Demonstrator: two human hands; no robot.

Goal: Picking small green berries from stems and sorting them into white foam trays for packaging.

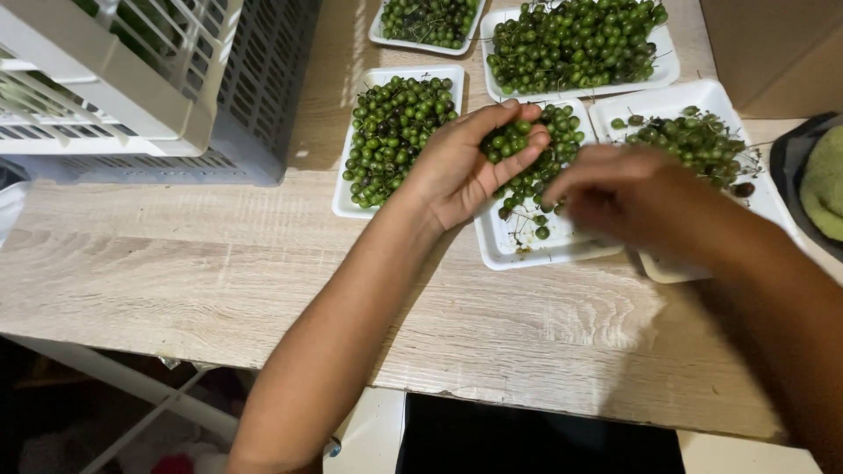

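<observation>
The left hand [461, 167] cupped green berries [509, 139] over the half-filled middle tray [527, 250]; the blurred right hand [615, 197] pinched there, its hold unclear. Four neighbouring trays already held berries.

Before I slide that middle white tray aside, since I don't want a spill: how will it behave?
The middle tray looks like thin foam, so it probably flexes if lifted by one edge. It is shallow, so the small round green berries heaped in it may roll off. It likely slides easily on the wooden table.
</observation>
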